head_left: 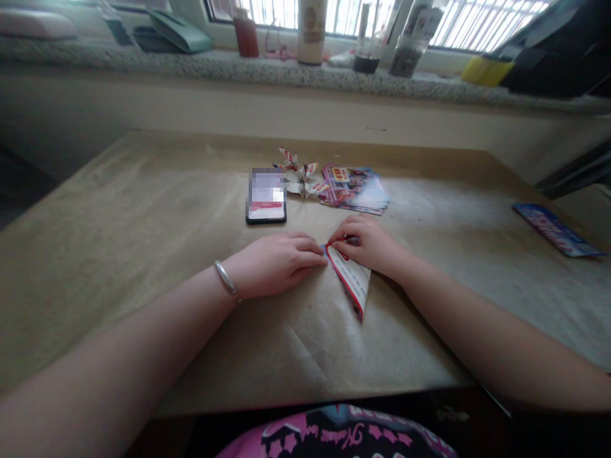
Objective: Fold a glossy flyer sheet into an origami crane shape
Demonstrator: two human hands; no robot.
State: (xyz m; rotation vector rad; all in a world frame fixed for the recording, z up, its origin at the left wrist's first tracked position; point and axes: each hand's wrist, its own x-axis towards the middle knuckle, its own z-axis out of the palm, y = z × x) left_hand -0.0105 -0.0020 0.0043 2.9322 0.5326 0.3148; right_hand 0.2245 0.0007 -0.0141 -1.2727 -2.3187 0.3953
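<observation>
A folded paper point(352, 278), white with print and a red border, lies on the table as a narrow triangle with its point toward me. My right hand point(365, 242) pinches its upper end, fingers bent and closed. From the other side, my left hand point(293, 261) has its fingertips closed together on the paper's upper left corner, where a bit of blue shows. The left thumb is partly hidden. Beyond my hands stand folded paper shapes point(303, 181) with pointed petals. Right of them is a stack of colourful printed sheets point(356, 189).
A phone point(266, 196) lies beyond my left hand on the covered table point(157, 222). A blue printed packet point(558, 230) rests near the right edge. Along the windowsill point(267, 75) at the back stand several bottles and jars, plus a yellow item point(487, 70).
</observation>
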